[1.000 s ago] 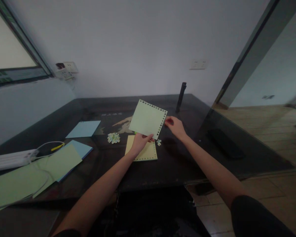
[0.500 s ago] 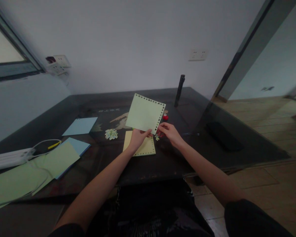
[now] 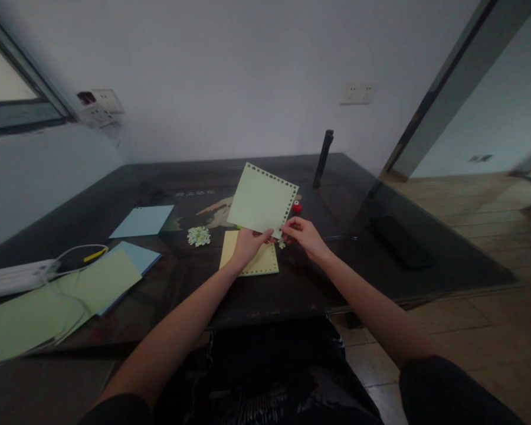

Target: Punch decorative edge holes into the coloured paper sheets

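My left hand pinches the lower edge of a pale green paper square with punched holes along its edges, held tilted above the dark table. The fingers of my right hand touch the sheet's lower right corner. Under my hands lies a yellow punched sheet. A small red punch stands on the table just beyond my right hand. A little heap of paper scraps lies to the left.
Blue sheets and green sheets lie on the left, with a white power strip and cable. A dark upright object stands at the back. A black flat object rests on the right. The table's right edge drops to the floor.
My right hand left the red punch on the table and came back to the green sheet's lower right corner. The left hand kept its hold on the sheet.
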Available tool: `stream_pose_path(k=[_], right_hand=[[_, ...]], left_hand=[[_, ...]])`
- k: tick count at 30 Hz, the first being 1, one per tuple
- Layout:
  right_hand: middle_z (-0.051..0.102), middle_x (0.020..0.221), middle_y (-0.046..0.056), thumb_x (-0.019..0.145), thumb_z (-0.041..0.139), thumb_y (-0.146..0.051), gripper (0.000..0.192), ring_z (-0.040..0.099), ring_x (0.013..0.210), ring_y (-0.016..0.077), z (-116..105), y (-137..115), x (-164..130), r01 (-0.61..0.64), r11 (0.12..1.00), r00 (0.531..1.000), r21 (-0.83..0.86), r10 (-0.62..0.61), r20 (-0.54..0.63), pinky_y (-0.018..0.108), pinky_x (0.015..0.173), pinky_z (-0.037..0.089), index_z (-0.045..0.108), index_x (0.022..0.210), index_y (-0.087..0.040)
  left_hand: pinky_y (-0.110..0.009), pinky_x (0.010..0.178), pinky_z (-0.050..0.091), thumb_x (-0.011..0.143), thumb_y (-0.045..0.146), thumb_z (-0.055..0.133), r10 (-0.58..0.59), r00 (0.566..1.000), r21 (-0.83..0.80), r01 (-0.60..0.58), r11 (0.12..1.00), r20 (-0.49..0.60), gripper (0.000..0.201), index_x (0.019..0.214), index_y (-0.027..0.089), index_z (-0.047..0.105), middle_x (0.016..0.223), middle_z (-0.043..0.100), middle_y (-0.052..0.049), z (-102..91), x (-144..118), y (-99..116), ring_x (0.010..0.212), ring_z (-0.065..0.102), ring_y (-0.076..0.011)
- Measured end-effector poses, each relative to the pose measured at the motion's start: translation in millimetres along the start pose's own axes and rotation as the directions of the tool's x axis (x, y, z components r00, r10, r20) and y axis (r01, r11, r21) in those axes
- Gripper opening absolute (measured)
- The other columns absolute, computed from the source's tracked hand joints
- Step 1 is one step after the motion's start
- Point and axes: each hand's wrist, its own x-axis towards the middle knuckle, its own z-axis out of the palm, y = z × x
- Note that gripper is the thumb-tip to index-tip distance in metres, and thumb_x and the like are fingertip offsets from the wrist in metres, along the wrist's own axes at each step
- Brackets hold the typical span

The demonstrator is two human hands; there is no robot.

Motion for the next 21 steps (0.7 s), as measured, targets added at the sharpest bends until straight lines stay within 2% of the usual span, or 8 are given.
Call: stream_pose_path(k=[13,21], right_hand=[[0.061,0.063,-0.001,0.065,0.074,-0.039,0.031,0.058,0.054,0.0098,-2.3,-0.9,0.7,-0.089,0.995,0.996,0.044,0.088,0.027,0.021,0.050,0.045,0.053,0.072,-0.018],[0.061,0.063,-0.001,0.066,0.073,-0.038,0.029,0.058,0.056,0.0102,-2.7,-2.1,-0.4,-0.094,0.995,0.995,0.038,0.093,0.025,0.021,0.050,0.045,0.054,0.073,-0.018]], left_hand=[[-0.028,0.059,0.056,0.074,0.017,0.067,-0.024,1.000,-0.003,0.024,1.000,0.008,0.013,0.082,0.008,0.065,0.075,0.073,-0.011,2.5,-2.0,4.2,0.060,0.069,-0.0195],[-0.027,0.059,0.056,0.073,0.019,0.068,-0.025,1.000,-0.034,0.026,0.999,0.010,0.014,0.082,0.009,0.064,0.073,0.073,-0.010,3.5,-1.7,2.3,0.060,0.069,-0.0188]])
